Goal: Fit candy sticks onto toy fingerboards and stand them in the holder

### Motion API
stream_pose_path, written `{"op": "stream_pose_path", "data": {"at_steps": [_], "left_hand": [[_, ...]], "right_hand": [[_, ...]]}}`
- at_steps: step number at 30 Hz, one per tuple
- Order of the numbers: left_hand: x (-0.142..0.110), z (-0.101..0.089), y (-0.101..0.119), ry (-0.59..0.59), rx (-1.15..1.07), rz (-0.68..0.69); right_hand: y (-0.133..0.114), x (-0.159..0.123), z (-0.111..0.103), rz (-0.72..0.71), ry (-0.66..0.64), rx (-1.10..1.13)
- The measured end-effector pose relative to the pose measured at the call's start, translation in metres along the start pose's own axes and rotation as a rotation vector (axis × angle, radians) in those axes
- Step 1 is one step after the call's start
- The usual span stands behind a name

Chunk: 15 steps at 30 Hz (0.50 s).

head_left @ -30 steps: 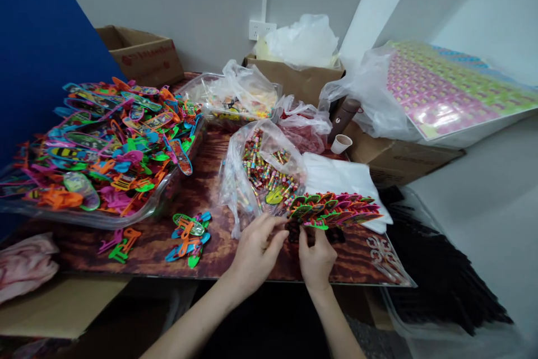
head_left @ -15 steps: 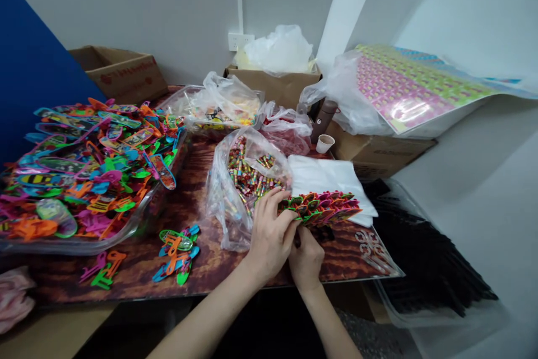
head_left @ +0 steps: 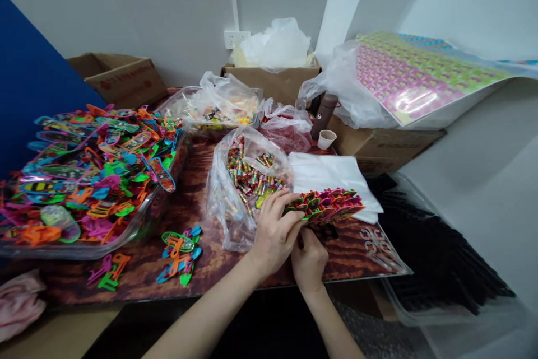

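A bundle of small toy skateboards [head_left: 330,205], overlapped in rows of green, orange and pink, projects right from my hands above the table's front. My left hand [head_left: 275,233] is closed over the bundle's left end, fingers bent and pressed on the boards. Just below it, my right hand [head_left: 310,262] is curled into a fist under the bundle; what it grips is hidden. Behind my left fingers stands an open clear bag [head_left: 222,202] of small colourful sticks [head_left: 241,171]. A little pile of toy boards [head_left: 180,255] lies on the table to the left.
A clear tray [head_left: 138,230] heaped with loose toy boards fills the left. White plastic sheets [head_left: 336,171], a paper cup [head_left: 327,139] and a dark bottle [head_left: 323,115] stand behind the bundle. At right, a bin [head_left: 420,314] holds black pieces; printed sheets [head_left: 424,79] top a carton.
The view has shifted slightly. My hands keep almost the same hold at the left end of the bundle, with only a slight movement of the left fingers.
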State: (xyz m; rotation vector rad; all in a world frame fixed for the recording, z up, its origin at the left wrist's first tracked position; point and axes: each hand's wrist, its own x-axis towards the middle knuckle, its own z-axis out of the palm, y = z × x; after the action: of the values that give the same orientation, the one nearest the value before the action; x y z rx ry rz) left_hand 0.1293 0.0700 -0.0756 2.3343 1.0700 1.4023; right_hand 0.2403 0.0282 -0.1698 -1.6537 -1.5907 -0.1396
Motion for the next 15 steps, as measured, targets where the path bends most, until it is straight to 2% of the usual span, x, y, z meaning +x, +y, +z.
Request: {"op": "stream_pose_path", "data": {"at_steps": [7, 15], "left_hand": [[0.0034, 0.0073, -0.0051, -0.001, 0.024, -0.006], [0.0026, 0.0044, -0.0024, -0.036, 0.000, -0.003]], "right_hand": [[-0.0005, 0.0036, 0.0009, 0.008, 0.004, -0.014], [0.0010, 0.0021, 0.0026, 0.062, -0.046, -0.015]]}}
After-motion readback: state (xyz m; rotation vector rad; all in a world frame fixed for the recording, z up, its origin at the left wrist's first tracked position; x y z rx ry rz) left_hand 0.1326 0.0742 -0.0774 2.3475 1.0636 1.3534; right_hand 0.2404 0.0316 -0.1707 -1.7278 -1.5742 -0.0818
